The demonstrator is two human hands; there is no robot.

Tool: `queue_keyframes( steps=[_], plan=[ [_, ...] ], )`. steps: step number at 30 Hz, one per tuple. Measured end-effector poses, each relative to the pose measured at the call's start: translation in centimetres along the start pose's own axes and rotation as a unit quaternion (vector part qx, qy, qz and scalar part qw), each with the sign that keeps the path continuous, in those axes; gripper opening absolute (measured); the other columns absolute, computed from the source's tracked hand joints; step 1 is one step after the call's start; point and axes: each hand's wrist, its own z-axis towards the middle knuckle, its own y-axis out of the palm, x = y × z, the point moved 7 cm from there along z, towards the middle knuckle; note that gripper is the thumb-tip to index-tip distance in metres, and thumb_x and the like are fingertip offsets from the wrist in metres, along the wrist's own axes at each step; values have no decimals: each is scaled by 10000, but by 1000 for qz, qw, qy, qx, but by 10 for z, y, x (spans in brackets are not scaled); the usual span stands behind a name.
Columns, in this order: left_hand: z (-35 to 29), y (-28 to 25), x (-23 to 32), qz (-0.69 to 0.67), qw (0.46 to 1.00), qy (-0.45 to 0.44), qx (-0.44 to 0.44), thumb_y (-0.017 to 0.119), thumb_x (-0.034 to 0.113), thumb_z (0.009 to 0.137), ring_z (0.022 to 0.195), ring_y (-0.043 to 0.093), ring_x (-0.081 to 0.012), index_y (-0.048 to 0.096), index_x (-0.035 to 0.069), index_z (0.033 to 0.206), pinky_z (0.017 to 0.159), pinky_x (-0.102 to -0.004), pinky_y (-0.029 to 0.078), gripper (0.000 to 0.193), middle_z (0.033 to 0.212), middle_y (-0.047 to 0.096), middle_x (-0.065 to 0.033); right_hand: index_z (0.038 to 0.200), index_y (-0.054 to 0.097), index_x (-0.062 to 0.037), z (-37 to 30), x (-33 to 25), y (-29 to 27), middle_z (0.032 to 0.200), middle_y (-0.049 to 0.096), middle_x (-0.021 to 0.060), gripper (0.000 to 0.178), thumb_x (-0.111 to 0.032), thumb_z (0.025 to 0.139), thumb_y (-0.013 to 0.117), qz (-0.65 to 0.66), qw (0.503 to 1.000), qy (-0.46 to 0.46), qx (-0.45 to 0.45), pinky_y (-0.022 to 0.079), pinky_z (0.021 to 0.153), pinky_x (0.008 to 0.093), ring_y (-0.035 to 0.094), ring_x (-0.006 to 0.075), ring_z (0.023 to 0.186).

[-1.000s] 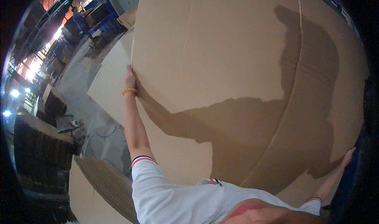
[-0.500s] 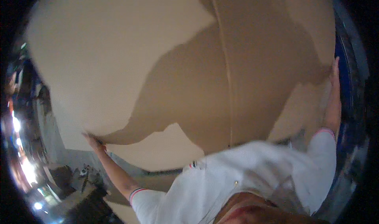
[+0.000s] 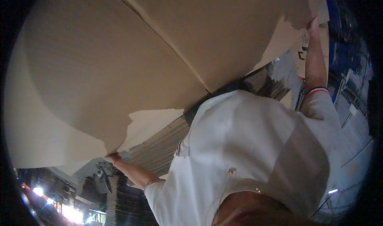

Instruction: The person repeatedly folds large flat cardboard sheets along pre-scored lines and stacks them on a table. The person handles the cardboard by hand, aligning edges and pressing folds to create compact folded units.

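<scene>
A very wide brown cardboard sheet [image 3: 131, 66] fills the upper part of the view, with a long crease [image 3: 171, 46] running slantwise across it. My left hand [image 3: 112, 157] is closed on its near edge at the lower left, fingers partly hidden by the sheet. Far off at the upper right, my right arm is stretched out and my right hand [image 3: 313, 24] grips the sheet's right side. Dark shadows fall across the cardboard. Its far edge lies outside the view.
Under the sheet's near edge is a stack of flat cardboard [image 3: 161, 144], its layered edges showing. Printed cardboard [image 3: 300, 56] lies below my right forearm. A blue structure [image 3: 343, 22] and grey floor [image 3: 355, 134] are at the right. More stacked sheets [image 3: 127, 204] and bright lights are lower left.
The cardboard sheet has swung round, its crease going from nearly upright to slanted. My right hand has moved up and away, my left hand slightly down and right. The stack beneath now shows.
</scene>
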Motion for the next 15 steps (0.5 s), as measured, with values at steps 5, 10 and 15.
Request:
queue_keyframes(
  steps=[5,10,15],
  plan=[
    [2,3,34,56,993,101,39,458,422,896,1095,512,-272,500,107,1260,775,-448,444,483,1235,529,-123,1211,418,-22,25,22,-3,1160,441,106,583,-529,963,274,-2,989,-70,133,378,925,405,437,271,1052],
    [20,3,11,89,992,82,19,470,416,895,934,592,-269,513,108,1241,677,-394,473,465,1178,563,-107,1201,452,-30,74,73,-47,1126,468,100,523,-477,968,315,60,992,-80,81,398,905,430,470,270,1002],
    [13,32,101,698,626,289,192,410,417,939,796,657,-305,635,93,1096,597,-406,507,424,959,685,-106,1430,234,0,121,-16,-22,1469,272,150,719,-536,955,291,106,990,-6,-89,233,1097,415,336,306,1310]
  ],
)
